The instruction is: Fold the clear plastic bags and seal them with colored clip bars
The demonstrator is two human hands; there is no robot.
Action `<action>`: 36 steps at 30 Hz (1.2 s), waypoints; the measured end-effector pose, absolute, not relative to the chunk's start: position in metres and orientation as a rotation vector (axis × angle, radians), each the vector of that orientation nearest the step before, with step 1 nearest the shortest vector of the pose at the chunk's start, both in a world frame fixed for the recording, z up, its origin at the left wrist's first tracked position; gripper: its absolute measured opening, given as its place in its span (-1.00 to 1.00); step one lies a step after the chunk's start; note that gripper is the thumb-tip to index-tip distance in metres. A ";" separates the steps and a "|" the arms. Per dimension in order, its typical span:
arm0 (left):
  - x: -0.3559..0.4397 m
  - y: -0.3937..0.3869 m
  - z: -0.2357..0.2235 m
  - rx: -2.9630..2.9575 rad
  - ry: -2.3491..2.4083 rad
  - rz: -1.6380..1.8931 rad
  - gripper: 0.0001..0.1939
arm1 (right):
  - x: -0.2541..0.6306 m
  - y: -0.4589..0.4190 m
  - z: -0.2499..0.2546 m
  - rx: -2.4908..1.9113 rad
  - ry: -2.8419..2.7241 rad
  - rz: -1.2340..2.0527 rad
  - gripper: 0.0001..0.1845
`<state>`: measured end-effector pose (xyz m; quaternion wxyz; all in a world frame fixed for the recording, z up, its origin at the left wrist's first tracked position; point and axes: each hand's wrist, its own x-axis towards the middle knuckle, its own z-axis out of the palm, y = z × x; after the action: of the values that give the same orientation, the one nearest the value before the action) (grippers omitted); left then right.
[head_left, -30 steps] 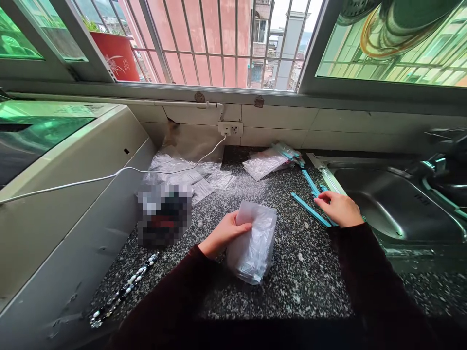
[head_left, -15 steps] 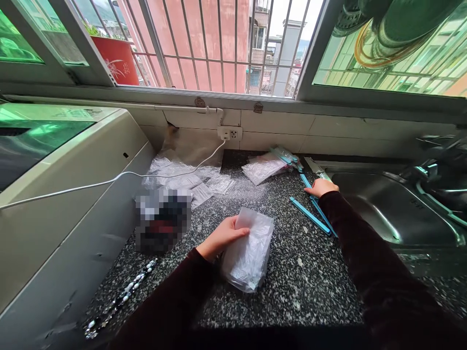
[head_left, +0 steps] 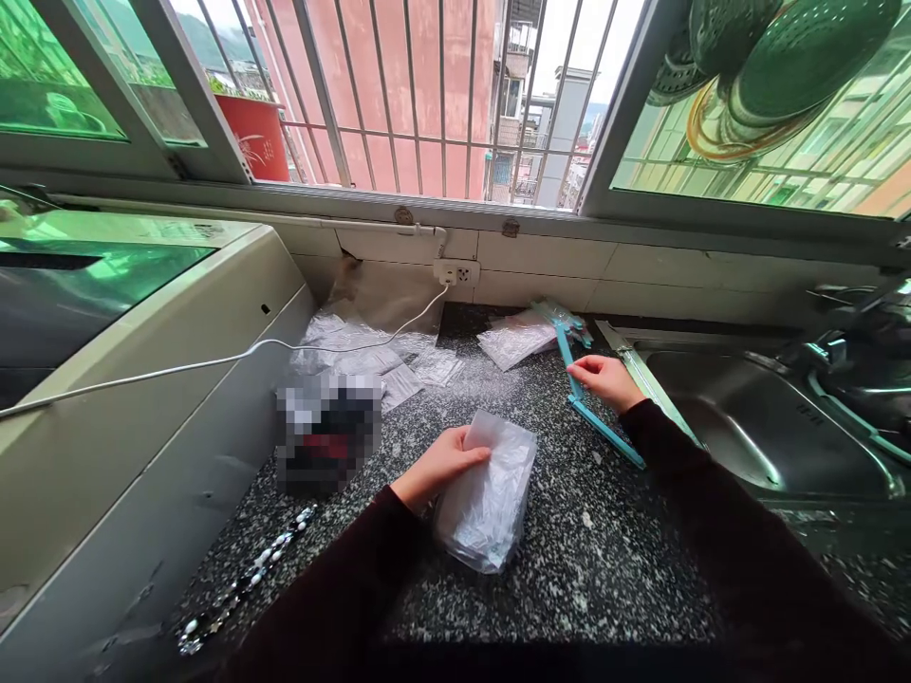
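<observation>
My left hand is closed on a stack of clear plastic bags, thumb on top, low over the counter. My right hand pinches a light-blue plastic strip, long and thin like a bag sealing clip. Its upper end reaches towards a pile of clear packets at the back, where more blue pieces lie. Just below my right fingers, another blue strip rests on the speckled counter.
Loose clear bags and a blurred dark object lie on the left, near a bead string. A white cable runs to the wall socket. The steel sink is on the right.
My right hand has moved left and slightly down, swinging the blue strip closer to upright beside the packet pile. My left hand keeps its hold; the view has shifted slightly.
</observation>
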<state>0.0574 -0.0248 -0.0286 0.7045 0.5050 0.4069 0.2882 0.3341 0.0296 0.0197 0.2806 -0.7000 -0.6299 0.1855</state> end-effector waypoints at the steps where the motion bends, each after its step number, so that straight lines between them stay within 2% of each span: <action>1: 0.057 -0.024 -0.029 1.124 0.917 0.657 -0.60 | 0.325 0.019 0.017 -1.799 -1.693 0.596 -0.50; 4: 0.056 -0.022 -0.029 1.130 0.960 0.699 -0.60 | 0.298 -0.014 0.008 -1.448 -1.507 1.184 -0.54; 8: 0.055 -0.019 -0.031 1.145 0.982 0.731 -0.58 | 0.274 -0.042 -0.002 -1.343 -1.383 1.508 -0.56; 16: 0.057 -0.024 -0.031 1.177 0.999 0.626 -0.66 | 0.263 -0.047 -0.008 -1.202 -1.112 1.251 -0.52; 27: 0.063 -0.032 -0.026 1.244 0.937 0.514 -0.69 | 0.262 -0.051 -0.009 -1.100 -0.963 1.183 -0.59; 33: 0.070 -0.040 -0.030 1.594 1.011 0.712 -0.83 | 0.250 -0.057 -0.009 -1.143 -0.899 1.270 -0.61; 36: 0.071 -0.046 -0.028 1.791 1.021 0.802 -0.80 | 0.245 -0.059 -0.010 -1.172 -0.815 1.328 -0.60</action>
<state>0.0713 -0.0461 -0.0276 0.4480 0.7237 0.4128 0.3242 0.2446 -0.0589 -0.0099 0.5613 -0.4975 -0.3460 0.5637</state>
